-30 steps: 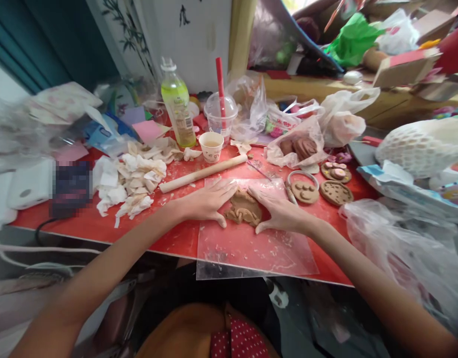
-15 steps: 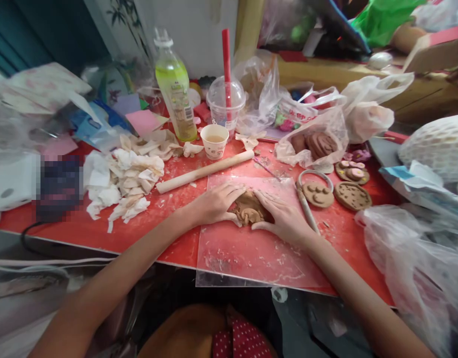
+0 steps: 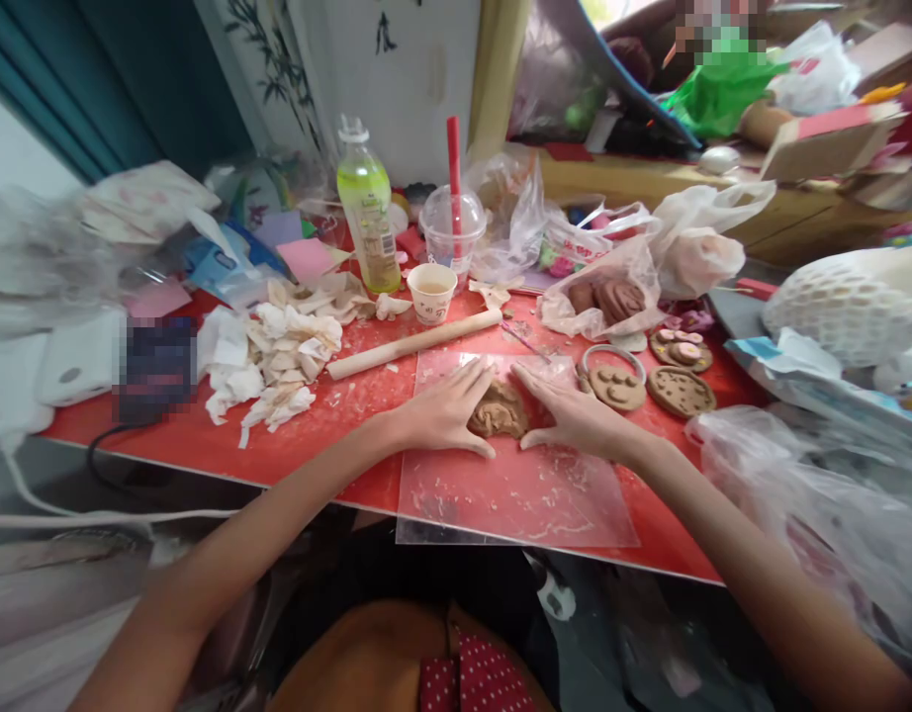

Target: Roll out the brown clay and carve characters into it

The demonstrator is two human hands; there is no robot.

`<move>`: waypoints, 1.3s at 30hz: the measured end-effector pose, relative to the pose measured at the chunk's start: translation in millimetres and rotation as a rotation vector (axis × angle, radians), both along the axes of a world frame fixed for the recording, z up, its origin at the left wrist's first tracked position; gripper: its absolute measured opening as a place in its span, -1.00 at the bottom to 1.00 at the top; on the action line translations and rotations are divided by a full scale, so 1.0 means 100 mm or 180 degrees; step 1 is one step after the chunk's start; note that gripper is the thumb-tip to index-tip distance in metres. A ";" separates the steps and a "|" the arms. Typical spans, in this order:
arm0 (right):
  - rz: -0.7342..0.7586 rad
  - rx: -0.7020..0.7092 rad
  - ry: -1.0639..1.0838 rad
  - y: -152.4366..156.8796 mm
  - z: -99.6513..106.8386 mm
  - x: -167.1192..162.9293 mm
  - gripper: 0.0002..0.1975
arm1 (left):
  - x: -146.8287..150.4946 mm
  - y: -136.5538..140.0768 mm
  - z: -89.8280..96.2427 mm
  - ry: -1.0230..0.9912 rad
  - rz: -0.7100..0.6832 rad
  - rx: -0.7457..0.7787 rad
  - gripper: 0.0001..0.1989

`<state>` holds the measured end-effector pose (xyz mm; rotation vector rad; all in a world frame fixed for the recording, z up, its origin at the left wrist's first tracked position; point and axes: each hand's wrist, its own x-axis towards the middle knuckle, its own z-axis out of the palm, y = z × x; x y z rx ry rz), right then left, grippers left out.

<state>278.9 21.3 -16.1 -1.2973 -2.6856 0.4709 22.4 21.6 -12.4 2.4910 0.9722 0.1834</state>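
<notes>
A lump of brown clay [image 3: 499,409] lies on a clear sheet [image 3: 511,504] at the table's front. Its top is creased and uneven. My left hand [image 3: 450,407] rests at its left side, fingers stretched out and thumb apart. On the other side is my right hand [image 3: 571,410], also spread, with a small gap between most of it and the clay. Neither hand is closed round the lump. Behind them lies a pale rolling pin [image 3: 415,344]. Right of my right hand are a metal ring [image 3: 611,352] and a flat clay disc [image 3: 617,388] with raised dots.
A paper cup of liquid [image 3: 432,294], a green drink bottle [image 3: 368,213] and a domed plastic cup [image 3: 453,232] stand behind the rolling pin. Crumpled tissues [image 3: 278,356] lie left. Another clay disc [image 3: 681,392] and plastic bags [image 3: 789,485] are at right on the red table [image 3: 367,445].
Both hands have drawn apart from the clay, the right one more clearly, so more of the lump shows. The whole view has shifted a little.
</notes>
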 end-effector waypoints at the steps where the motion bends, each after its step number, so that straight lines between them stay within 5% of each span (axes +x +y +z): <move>1: -0.0001 0.0043 -0.0009 0.02 -0.02 0.00 0.05 | 0.04 0.00 -0.03 -0.0028 0.0021 0.0020 0.19; 11: 0.0013 0.0358 -0.0032 0.07 -0.09 -0.10 -0.12 | 0.23 -0.07 -0.19 -0.0385 0.0284 0.0419 -0.09; 17: -0.0161 0.0183 0.0237 0.11 -0.07 -0.06 -0.19 | 0.18 -0.03 -0.07 -0.0205 0.0129 0.0446 -0.14; 23: -0.0699 -0.0108 0.1242 0.27 0.08 -0.16 -0.39 | 0.28 0.02 0.05 0.0210 0.0063 0.0428 0.07; 31: -0.1448 -0.0398 0.2662 0.24 -0.22 -0.46 -0.32 | 0.52 -0.08 -0.10 0.0139 0.0319 0.0763 -0.25; 39: -0.1779 -0.0505 0.3216 0.24 -0.20 -0.45 -0.37 | 0.60 -0.17 -0.12 -0.0184 0.0463 0.0670 -0.46</move>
